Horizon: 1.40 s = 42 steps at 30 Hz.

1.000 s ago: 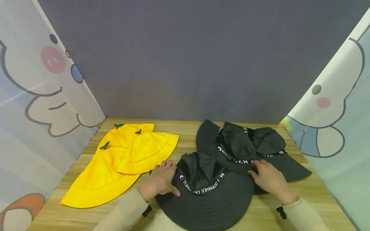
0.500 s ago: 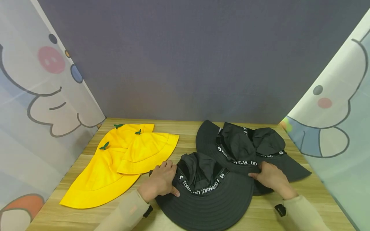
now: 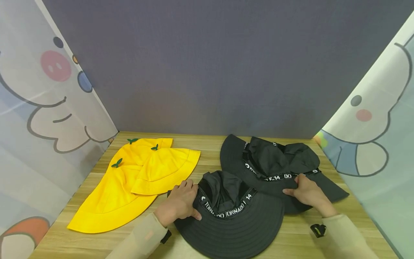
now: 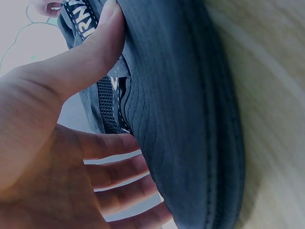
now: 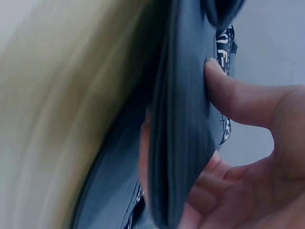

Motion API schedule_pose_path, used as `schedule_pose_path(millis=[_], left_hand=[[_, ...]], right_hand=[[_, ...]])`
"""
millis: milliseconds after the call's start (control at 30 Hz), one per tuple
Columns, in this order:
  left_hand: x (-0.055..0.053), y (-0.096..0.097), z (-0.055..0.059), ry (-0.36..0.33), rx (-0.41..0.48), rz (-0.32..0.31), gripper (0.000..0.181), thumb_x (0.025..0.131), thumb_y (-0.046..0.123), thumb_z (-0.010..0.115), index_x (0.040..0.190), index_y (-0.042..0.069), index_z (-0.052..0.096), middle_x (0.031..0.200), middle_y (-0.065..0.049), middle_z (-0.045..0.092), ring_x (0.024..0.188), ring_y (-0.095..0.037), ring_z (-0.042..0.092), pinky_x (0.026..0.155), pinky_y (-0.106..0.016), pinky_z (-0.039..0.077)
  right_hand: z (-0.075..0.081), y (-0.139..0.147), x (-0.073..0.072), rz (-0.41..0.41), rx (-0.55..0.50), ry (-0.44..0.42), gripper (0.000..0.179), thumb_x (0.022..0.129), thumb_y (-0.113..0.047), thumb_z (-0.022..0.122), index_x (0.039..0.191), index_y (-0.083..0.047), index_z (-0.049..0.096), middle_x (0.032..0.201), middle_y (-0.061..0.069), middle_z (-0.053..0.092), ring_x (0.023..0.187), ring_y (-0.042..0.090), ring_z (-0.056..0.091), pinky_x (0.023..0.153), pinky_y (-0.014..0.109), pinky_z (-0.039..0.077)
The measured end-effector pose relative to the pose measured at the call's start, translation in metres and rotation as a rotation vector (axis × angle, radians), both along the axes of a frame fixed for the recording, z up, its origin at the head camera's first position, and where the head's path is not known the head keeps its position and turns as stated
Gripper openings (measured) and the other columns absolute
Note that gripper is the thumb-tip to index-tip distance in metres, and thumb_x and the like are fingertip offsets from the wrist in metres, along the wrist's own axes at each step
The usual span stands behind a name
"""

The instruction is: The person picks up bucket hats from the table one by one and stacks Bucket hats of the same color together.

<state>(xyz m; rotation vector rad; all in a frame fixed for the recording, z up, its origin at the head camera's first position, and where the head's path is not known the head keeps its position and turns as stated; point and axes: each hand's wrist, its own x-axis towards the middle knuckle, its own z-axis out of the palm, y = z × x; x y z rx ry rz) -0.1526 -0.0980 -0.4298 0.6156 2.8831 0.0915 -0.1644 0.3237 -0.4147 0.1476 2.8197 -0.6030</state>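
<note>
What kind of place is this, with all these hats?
Perhaps a small indoor booth or work corner, though I can't be sure. A wooden-looking table bears yellow hats and black hats, a plain grey panel stands behind, and cartoon panels flank it.

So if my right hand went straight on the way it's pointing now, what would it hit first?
Most likely the white-lettered band of the black hat whose brim your right hand pinches; it lies just ahead. Depth beneath the brim is hard to judge.
</note>
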Motion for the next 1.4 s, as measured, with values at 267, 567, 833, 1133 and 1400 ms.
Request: schedule_pose_path(millis=[267,567,833,1133,1400], left_hand=[[0.000,-0.001,0.000,-0.002,0.002,-0.008,0.104,0.058,0.058,0.094,0.136,0.001,0.056,0.118,-0.012,0.052,0.115,-0.031,0.049,0.095,-0.051,0.047],[-0.001,-0.002,-0.001,-0.001,-0.004,-0.016,0.105,0.058,0.059,0.094,0.137,0.001,0.055,0.119,-0.012,0.053,0.115,-0.030,0.050,0.095,-0.050,0.047],[-0.004,-0.002,-0.001,-0.011,-0.026,-0.017,0.102,0.058,0.057,0.094,0.136,0.003,0.055,0.118,-0.011,0.053,0.114,-0.030,0.050,0.095,-0.050,0.047],[-0.009,0.005,0.023,0.045,-0.058,-0.059,0.073,0.073,0.050,0.089,0.122,0.002,0.064,0.105,-0.009,0.055,0.104,-0.030,0.054,0.086,-0.048,0.049],[-0.052,0.028,0.051,-0.025,0.081,-0.111,0.038,0.099,0.031,0.066,0.124,0.002,0.066,0.106,-0.009,0.062,0.099,-0.028,0.060,0.083,-0.045,0.053]], right_hand=[[0.007,0.024,-0.003,0.028,0.006,0.070,0.073,0.092,-0.037,0.076,0.128,0.018,0.044,0.127,0.042,0.050,0.112,0.062,0.050,0.086,0.062,0.047],[0.011,0.047,-0.005,0.011,0.056,0.092,0.071,0.091,-0.030,0.077,0.128,0.021,0.043,0.128,0.046,0.048,0.111,0.063,0.049,0.087,0.065,0.046],[0.008,0.058,-0.005,0.003,0.064,0.152,0.069,0.089,-0.025,0.077,0.126,0.021,0.044,0.125,0.047,0.049,0.109,0.066,0.049,0.087,0.068,0.045],[0.000,0.063,-0.007,0.007,0.060,0.140,0.070,0.093,-0.028,0.075,0.131,0.021,0.042,0.129,0.047,0.047,0.111,0.066,0.049,0.087,0.068,0.045],[-0.006,0.062,-0.010,0.024,0.059,0.219,0.066,0.092,-0.024,0.076,0.129,0.020,0.044,0.126,0.047,0.049,0.108,0.065,0.051,0.085,0.067,0.046]])
